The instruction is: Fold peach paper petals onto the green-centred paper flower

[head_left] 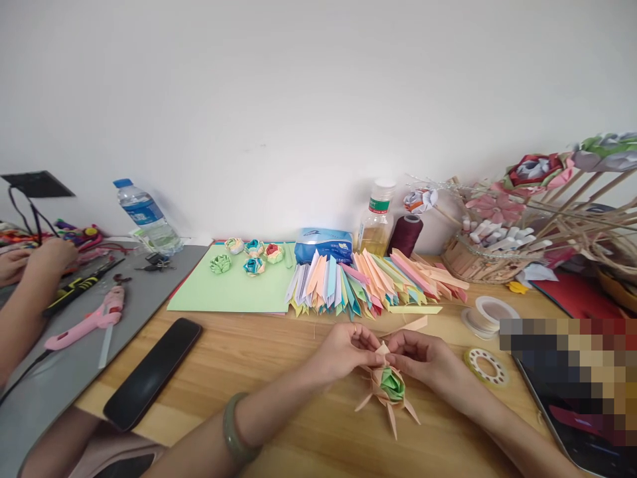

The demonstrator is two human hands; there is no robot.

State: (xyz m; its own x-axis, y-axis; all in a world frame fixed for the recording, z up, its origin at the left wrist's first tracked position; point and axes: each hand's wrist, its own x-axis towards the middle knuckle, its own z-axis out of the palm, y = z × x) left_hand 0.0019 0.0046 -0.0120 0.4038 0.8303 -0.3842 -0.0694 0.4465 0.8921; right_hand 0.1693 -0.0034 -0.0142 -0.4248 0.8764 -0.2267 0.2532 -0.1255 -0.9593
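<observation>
Between my two hands is a folded paper flower (392, 385) with a green centre and peach outer petals, several of them pointed and sticking out. My left hand (346, 348) pinches the flower's far edge from the left, at a peach paper tip. From the right, my right hand (423, 355) pinches the same edge, its fingertips close to the left ones. Just behind the hands lies a loose peach paper strip (408, 325). A row of folded paper strips (338, 285) in many colours stands beyond it.
Finished paper flowers (254, 265) rest on green paper (199, 295). A phone (153, 372) lies to the left, near a pink glue gun (94, 318) and another person's hand (54, 255). Tape rolls (486, 367), a tablet (557, 425) and a basket (478, 261) are at the right.
</observation>
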